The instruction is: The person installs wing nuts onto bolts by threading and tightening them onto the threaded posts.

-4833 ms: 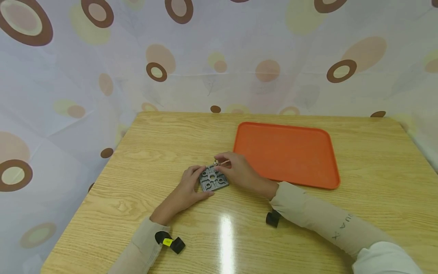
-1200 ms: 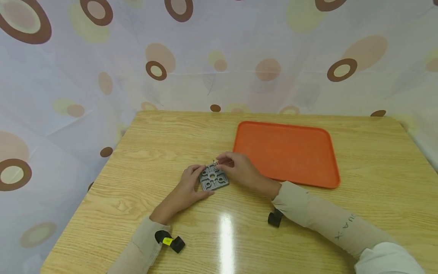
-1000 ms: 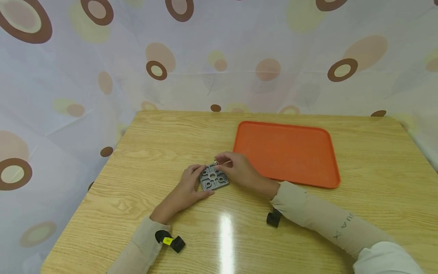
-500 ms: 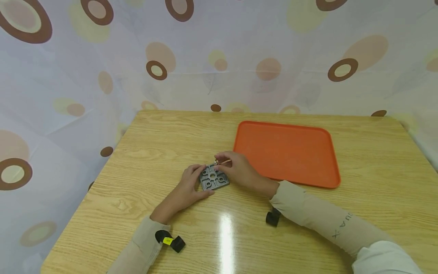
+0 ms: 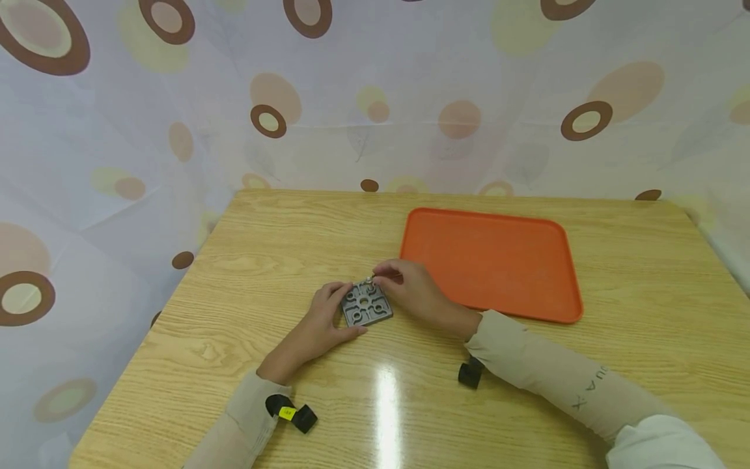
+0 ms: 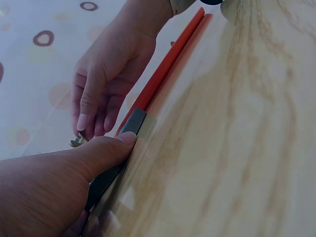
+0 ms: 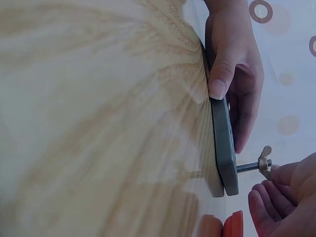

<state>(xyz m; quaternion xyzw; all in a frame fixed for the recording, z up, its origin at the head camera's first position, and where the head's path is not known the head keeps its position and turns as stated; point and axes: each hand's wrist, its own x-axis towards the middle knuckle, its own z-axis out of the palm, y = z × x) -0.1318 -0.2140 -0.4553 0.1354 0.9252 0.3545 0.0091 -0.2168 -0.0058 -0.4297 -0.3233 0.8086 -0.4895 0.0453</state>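
Right hand (image 5: pixel 415 293) shifted, fingertips (image 7: pixel 280 174) apparently touching wing nut (image 7: pixel 263 164).

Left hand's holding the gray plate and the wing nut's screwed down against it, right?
Almost: the left hand holds the gray plate, but the wing nut sits near the outer end of the bolt, off the plate, in the right wrist view.

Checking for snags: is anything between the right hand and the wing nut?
Nothing visible: in the right wrist view, the right hand is right at the wing nut, which stands off the gray plate on a bolt.
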